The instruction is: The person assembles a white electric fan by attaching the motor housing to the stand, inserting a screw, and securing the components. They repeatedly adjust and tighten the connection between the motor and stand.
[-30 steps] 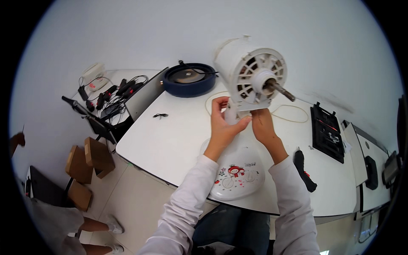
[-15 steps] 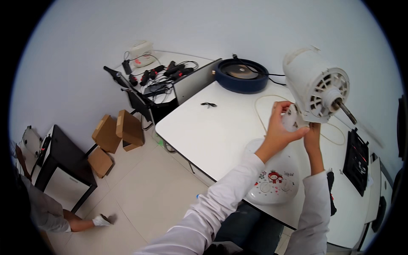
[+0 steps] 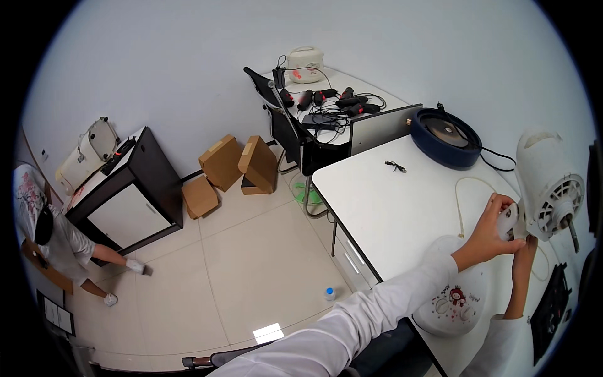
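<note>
Head view: left hand [image 3: 493,229] pinching the white neck piece [image 3: 507,221] under the fan motor [image 3: 549,185] at the worktop [image 3: 402,207] right edge. Right hand [image 3: 524,248] mostly hidden beneath; its grip can't be told. Motor looks top-heavy, could tip if the pinch slips.

Both arms wear long white sleeves of plain, slightly creased cloth. The left sleeve [image 3: 352,320] runs in from about six o'clock; the right sleeve [image 3: 496,345] shows only at its cuff near five o'clock. The left hand [image 3: 490,229] and right hand [image 3: 524,251] are bare, no gloves.
</note>
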### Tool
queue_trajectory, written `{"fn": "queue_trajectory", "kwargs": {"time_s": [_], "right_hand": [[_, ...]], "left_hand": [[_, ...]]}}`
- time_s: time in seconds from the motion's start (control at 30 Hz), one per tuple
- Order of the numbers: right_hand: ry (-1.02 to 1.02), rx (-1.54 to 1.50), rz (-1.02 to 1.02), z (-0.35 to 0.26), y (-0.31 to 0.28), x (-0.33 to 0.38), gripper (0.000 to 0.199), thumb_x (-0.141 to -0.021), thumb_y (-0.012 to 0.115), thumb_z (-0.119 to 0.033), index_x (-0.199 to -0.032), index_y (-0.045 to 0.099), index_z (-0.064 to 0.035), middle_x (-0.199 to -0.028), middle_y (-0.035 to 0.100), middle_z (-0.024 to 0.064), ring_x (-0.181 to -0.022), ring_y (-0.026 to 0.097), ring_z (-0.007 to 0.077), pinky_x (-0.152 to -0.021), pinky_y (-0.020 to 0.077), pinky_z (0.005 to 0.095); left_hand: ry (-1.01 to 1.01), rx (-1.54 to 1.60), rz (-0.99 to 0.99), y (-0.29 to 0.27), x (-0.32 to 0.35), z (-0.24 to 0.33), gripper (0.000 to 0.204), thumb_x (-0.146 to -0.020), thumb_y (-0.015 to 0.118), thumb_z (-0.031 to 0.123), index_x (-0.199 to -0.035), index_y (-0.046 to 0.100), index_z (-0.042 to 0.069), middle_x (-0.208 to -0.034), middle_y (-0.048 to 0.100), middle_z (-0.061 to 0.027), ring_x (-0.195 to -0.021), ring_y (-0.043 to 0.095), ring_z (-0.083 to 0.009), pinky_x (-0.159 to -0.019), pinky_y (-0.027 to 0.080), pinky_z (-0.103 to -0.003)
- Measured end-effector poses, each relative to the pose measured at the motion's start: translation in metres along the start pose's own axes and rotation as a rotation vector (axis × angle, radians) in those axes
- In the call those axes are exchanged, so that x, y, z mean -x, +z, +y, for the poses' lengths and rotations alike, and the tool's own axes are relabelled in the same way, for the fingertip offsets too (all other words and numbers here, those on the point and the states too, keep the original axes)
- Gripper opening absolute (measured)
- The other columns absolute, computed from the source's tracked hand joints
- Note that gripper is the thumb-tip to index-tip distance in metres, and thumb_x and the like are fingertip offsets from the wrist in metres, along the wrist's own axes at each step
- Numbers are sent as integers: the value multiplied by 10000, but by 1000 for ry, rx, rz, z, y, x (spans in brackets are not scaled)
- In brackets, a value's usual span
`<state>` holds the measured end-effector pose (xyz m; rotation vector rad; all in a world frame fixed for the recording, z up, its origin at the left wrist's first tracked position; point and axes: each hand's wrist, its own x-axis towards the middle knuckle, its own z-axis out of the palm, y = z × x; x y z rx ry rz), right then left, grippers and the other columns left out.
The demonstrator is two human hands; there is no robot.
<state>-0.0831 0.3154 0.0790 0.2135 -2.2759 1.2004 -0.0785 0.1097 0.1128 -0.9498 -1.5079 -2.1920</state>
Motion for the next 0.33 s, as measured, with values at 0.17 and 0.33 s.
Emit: {"fn": "queue_trajectory", "kwargs": {"time_s": [0.17,0.33], "right_hand": [[-106,-32,37,16,-2,-1,541,-875,460,-316,-1280,359,27,-1330,358,175,-1221,357,280,-1025,252,361],[-26,8,77,3,11,-7,666,-847,478,-443,-1297,321,21,-1267,413,156,-1164,409,251,-976,314,341]], "left_hand": [[22,-28,-2,2,-4,-10,692,-564,730,275,-1103,394,1,-1015,396,-120,-972,421,-252,-897,345,-341],[37,-114,27,2,-3,-6,685,-577,721,275,-1115,394,5,-1025,400,-127,-977,428,-277,-897,349,-350]]}}
